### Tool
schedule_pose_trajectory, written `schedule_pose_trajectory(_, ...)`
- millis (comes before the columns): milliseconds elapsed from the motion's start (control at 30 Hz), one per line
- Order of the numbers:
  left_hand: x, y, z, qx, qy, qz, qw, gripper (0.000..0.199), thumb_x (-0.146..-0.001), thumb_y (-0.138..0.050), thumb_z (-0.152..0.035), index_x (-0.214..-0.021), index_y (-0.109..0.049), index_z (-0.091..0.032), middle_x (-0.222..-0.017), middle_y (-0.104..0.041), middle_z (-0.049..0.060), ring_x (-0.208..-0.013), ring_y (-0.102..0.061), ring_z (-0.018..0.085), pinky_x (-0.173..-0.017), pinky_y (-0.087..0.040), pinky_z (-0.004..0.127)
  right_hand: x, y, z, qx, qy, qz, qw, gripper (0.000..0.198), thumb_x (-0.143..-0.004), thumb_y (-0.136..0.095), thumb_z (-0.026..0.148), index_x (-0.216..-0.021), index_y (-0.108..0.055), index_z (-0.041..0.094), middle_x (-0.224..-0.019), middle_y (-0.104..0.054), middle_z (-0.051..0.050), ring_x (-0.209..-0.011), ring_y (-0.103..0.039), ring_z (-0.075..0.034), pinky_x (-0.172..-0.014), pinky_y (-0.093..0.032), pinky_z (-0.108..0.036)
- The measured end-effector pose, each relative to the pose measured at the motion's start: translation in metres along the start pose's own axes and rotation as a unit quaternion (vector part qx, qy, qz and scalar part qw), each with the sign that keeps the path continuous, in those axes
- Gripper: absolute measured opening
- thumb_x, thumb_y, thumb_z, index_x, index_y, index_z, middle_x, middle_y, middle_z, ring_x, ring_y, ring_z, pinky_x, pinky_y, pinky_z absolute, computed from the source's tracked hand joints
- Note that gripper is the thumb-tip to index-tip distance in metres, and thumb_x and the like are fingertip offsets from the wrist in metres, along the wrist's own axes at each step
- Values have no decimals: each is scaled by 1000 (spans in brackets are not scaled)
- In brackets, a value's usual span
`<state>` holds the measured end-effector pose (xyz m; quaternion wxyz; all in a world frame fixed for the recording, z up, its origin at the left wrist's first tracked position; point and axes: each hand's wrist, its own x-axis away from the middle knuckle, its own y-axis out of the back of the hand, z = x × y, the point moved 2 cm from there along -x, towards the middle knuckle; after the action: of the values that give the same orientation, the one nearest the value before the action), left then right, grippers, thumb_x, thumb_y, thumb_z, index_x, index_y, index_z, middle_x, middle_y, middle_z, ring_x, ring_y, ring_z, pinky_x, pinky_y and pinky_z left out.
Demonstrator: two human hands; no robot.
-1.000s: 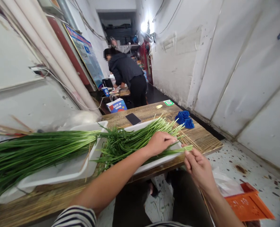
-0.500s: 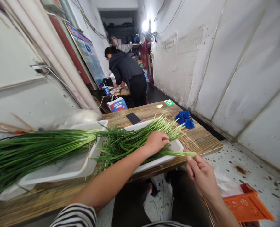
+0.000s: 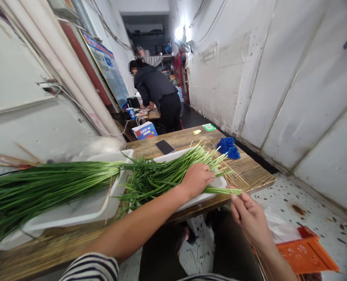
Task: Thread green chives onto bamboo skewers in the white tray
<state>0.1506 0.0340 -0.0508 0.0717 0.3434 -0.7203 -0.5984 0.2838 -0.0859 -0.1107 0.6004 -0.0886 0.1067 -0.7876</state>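
My left hand reaches over the right white tray, fingers curled in a pinch at the pale stem ends of the garlic chives heaped there. Its fingertips are partly hidden. My right hand, off the tray's right corner, pinches the cut ends of a small flat bunch of garlic chives between thumb and fingers. The bunch's leafy end runs back under my left hand. Thin bamboo skewers lie on the table beyond the tray. More thin sticks show below my right wrist.
A second white tray on the left bears long garlic chives. On the wooden table lie a dark phone and a blue cloth. An orange basket stands at lower right. Further back, a person bends over another table.
My left hand has shifted slightly right, toward the stem ends, with its fingers lower. My right hand keeps its pinch on the bunch almost in place.
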Motion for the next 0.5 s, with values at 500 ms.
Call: schedule_pose_trajectory(500, -7, 13, 6, 102, 64, 48, 992, 18, -78, -56, -19, -70, -72, -17, -63, -66, 0, -56, -52, 10, -58, -35, 21, 0, 1, 10, 42, -10, 15, 999, 49, -79, -63, 51, -110, -56, 14, -45, -37, 10, -38, -25, -6, -36, -17, -17)
